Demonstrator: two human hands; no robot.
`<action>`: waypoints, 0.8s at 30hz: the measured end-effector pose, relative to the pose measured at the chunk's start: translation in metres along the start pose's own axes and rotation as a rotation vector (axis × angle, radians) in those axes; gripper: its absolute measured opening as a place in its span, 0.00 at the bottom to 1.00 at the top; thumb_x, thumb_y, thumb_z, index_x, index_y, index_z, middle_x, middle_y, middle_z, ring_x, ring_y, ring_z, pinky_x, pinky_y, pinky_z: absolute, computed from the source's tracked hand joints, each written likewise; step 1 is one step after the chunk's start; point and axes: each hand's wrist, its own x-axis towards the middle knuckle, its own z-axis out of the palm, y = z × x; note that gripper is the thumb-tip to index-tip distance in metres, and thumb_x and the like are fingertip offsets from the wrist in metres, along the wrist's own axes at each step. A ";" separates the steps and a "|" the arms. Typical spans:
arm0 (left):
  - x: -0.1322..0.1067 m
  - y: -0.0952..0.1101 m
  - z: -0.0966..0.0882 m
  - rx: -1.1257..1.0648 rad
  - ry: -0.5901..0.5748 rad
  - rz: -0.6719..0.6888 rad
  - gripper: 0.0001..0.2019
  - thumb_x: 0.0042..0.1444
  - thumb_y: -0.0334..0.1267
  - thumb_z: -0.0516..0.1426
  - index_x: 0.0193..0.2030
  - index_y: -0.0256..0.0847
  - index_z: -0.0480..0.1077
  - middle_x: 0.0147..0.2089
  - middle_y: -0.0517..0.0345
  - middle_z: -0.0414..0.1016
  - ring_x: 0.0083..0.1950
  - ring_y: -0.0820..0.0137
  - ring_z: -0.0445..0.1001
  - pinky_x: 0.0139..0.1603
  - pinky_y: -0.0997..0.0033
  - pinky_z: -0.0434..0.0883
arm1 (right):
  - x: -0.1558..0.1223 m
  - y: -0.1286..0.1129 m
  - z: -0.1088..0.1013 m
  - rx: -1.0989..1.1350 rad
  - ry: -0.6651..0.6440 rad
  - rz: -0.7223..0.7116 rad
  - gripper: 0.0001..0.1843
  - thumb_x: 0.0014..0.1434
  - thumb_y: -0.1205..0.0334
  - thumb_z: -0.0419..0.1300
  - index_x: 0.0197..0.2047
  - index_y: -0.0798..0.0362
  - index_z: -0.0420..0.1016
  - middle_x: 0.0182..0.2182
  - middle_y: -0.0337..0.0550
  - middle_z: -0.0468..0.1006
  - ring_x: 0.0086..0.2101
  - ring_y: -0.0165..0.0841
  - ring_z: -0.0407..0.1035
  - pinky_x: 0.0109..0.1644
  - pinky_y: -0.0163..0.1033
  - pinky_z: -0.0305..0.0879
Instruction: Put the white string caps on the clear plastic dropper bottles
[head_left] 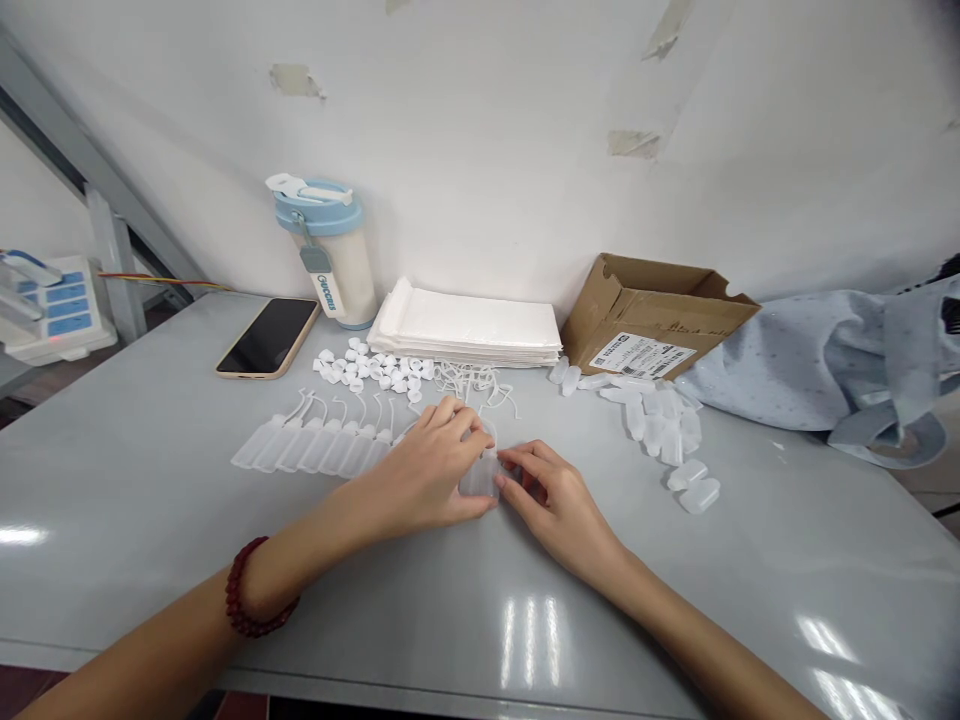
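"What does the left hand [427, 465] hide, mid-frame?"
"Part of the clear bottle [480, 480] at its fingers, and the bottle row's [319, 446] right end."
"And the edges?"
"The left one cuts off the white device [64, 310]; the right, the pale cloth [795, 350]."
"The carton label [641, 357]?"
"Its fine print is too small to read."

**Room at the near side, crowding behind**

From here I see bare table [427, 610] at the near side, so I could draw either hand back. My right grip [559, 505] has a gap before the loose translucent pieces [664, 420]. Leftward, the row of small bottles [315, 445] obstructs; ahead, white caps [354, 367], stacked white packets [472, 320] and the carton [652, 315] block me.
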 end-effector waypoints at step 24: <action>0.001 -0.007 -0.009 -0.056 0.020 -0.067 0.29 0.51 0.56 0.59 0.52 0.35 0.67 0.48 0.47 0.67 0.52 0.57 0.60 0.51 0.56 0.65 | 0.005 0.000 -0.013 0.032 0.083 -0.018 0.14 0.60 0.59 0.56 0.47 0.55 0.75 0.37 0.45 0.74 0.30 0.31 0.67 0.30 0.36 0.65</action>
